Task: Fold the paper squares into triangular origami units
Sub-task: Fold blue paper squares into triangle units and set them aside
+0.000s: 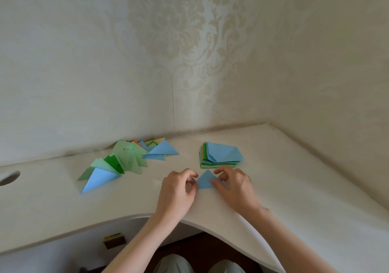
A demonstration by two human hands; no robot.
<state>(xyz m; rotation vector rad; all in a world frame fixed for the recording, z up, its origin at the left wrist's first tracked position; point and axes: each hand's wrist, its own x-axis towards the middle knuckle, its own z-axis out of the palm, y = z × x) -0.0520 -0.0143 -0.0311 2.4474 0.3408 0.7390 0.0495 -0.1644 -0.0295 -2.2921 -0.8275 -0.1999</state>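
A small blue paper triangle [204, 180] lies flat on the pale desk [126, 197] between my hands. My left hand [179, 190] has its fingers curled, and its fingertips pinch the triangle's left corner. My right hand [233, 185] presses its thumb on the triangle's right edge while the other fingers arch above it. Behind the hands sits a stack of paper squares [221, 155], blue on top with green and orange edges below. To the left lies a pile of folded triangular units [126, 161] in green and blue.
The desk fits into a wallpapered corner and has a curved front edge [117, 219]. A round cable hole [9, 177] is at the far left. My knees show below the desk edge.
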